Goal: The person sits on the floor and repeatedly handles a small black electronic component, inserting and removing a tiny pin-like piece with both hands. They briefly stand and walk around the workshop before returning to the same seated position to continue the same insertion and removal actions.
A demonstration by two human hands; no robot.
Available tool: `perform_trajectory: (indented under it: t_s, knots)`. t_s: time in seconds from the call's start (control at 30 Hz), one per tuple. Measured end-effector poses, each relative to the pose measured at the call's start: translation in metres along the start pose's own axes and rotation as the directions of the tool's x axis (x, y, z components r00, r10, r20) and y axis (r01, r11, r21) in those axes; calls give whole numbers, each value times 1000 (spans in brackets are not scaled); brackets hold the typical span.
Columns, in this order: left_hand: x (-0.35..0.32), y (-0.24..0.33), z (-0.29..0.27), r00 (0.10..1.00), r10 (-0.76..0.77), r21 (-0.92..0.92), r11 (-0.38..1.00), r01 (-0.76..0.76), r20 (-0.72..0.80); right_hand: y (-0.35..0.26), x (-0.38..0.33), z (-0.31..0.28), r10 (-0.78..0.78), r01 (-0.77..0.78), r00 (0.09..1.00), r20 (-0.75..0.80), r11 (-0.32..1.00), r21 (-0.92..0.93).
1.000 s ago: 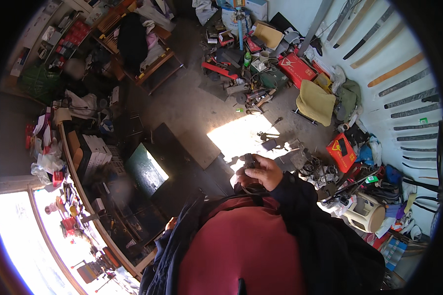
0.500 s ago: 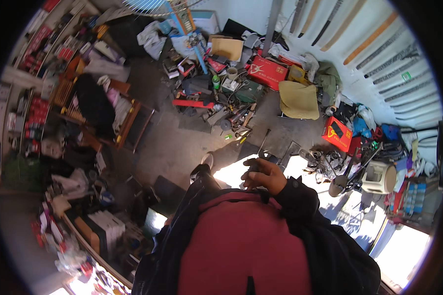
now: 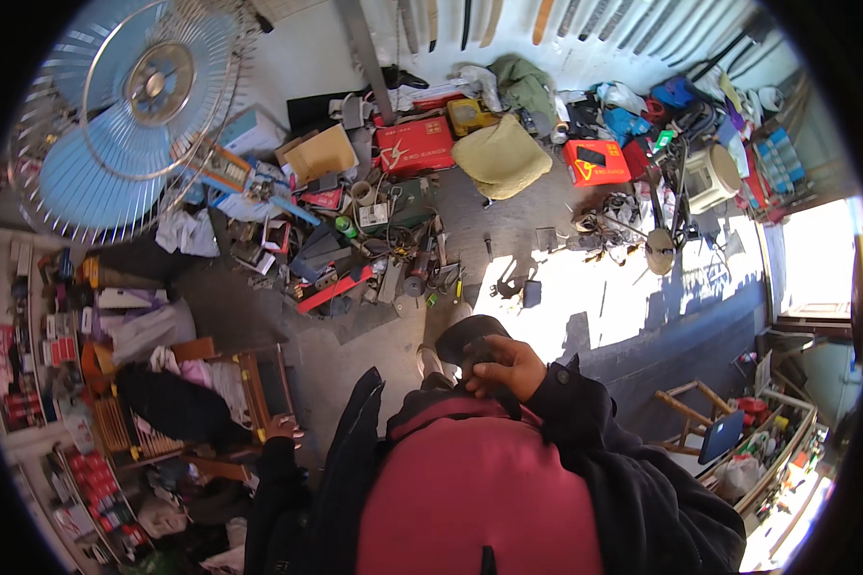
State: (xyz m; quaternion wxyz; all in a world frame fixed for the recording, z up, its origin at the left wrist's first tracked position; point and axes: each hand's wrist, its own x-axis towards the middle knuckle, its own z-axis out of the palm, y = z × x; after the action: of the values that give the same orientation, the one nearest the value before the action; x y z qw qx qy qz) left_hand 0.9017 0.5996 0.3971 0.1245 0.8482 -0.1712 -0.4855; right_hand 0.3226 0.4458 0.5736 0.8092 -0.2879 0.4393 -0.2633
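My right hand (image 3: 510,368) is raised in front of my waist, its fingers curled around a small dark object (image 3: 475,355) whose kind I cannot make out. Below it show my shoes and dark trouser leg. My left hand (image 3: 284,429) hangs out to the left with its fingers apart and nothing visible in them. Nearest to that hand is a wooden chair (image 3: 250,383) heaped with a black garment (image 3: 177,402) and other cloth.
A blue-bladed fan (image 3: 153,86) stands at the upper left. Tools and boxes crowd the floor ahead, near a red case (image 3: 414,146) and a stool with a yellowish cover (image 3: 501,158). A wooden-framed chair (image 3: 690,417) stands right. Sunlight crosses the floor (image 3: 547,316).
The view has swung to the right, bringing the whole fan and the right-hand chair in. My left hand has come into sight. My right hand stays before my waist with the dark object.
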Motion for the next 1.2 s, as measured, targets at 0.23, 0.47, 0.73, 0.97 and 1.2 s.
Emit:
perform_trajectory:
  t_s: [0.23, 0.47, 0.73, 0.97, 1.2]
  knots:
    - [17, 172, 96, 936, 95, 359, 907, -222, 339, -4, 9, -33, -84, 110, 985, -152, 979, 171]
    - [47, 328, 170, 760, 300, 370, 733, -570, 577, -57, 8, -91, -231, 326, 916, -327, 905, 273]
    - [51, 481, 235, 616, 518, 304, 564, -768, 593, -100, -28, -154, -346, 517, 790, -506, 819, 249]
    - [10, 598, 337, 584, 357, 540, 226, -811, 729, -69, -68, -171, -321, 730, 531, -784, 643, 231]
    - [-76, 739, 493, 401, 262, 421, -20, -907, 878, -18, -60, -180, -114, 895, 278, -954, 392, 214]
